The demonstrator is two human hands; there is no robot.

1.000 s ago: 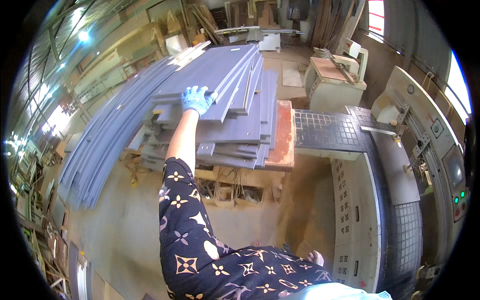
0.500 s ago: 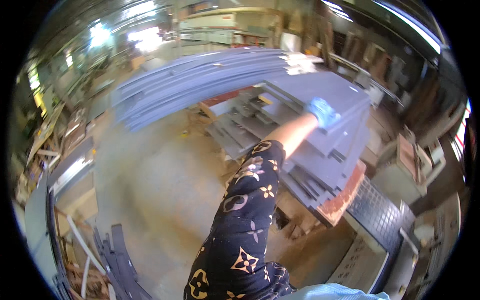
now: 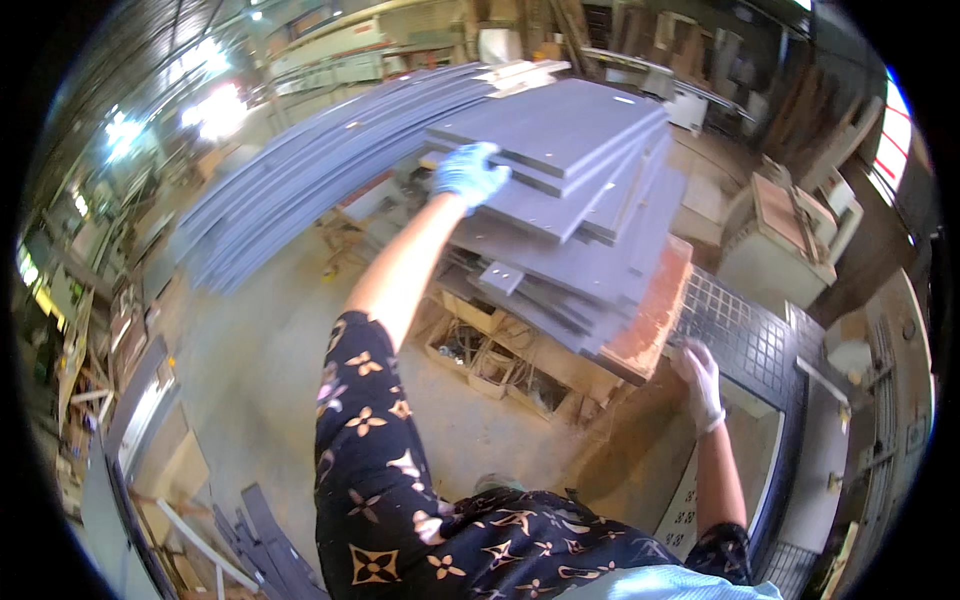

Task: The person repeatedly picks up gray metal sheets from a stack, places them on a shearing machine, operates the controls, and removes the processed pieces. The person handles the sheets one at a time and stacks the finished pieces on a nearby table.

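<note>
Left arm extended far, elbow nearly straight; blue-gloved left hand [image 3: 468, 178] at the near left edge of the upper grey panels [image 3: 555, 120], stacked on a reddish surface [image 3: 662, 305]. Grip there: cannot tell. Right forearm raised, white-gloved right hand [image 3: 699, 378] near the surface's near right corner, fingers blurred; wide or narrow, cannot tell.

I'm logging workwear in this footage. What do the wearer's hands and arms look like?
The left hand wears a light-blue glove, the right hand a whitish glove. The sleeves are black with tan, flower-like motifs, stopping well short of the gloves.
</note>
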